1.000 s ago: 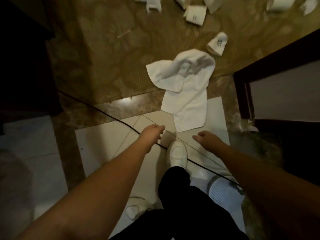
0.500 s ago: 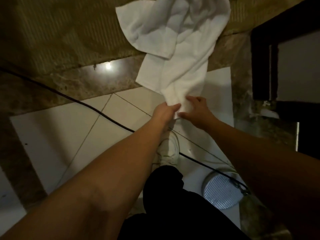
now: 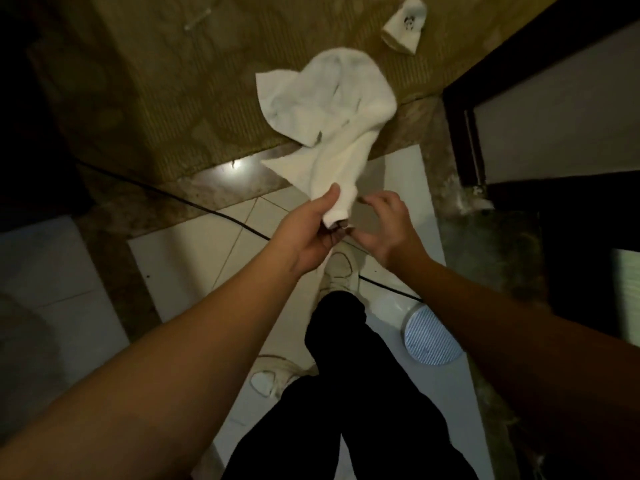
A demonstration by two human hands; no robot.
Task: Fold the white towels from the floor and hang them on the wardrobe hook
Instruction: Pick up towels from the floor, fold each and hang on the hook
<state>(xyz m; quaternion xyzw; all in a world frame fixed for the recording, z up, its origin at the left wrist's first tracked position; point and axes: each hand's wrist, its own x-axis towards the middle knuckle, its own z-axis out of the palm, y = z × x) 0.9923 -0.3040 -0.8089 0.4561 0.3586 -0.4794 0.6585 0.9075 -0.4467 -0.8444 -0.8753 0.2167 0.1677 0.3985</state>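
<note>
A crumpled white towel lies partly on the brown carpet, and its near end rises off the floor. My left hand grips that near end, thumb on top and fingers curled under it. My right hand is just to the right of the gathered end, fingers bent and close to the cloth; whether it holds any cloth cannot be made out. A small folded white cloth with a dark print lies on the carpet beyond the towel.
A black cable runs diagonally across the marble strip and white tiles. A round striped white object sits on the tiles at the right. A dark door frame stands at the right. My white shoes and black trousers fill the lower middle.
Both hands reached down to the towel's near edge, then rose with it. The near end is now lifted and bunched in my left hand, and the towel is pulled toward me.
</note>
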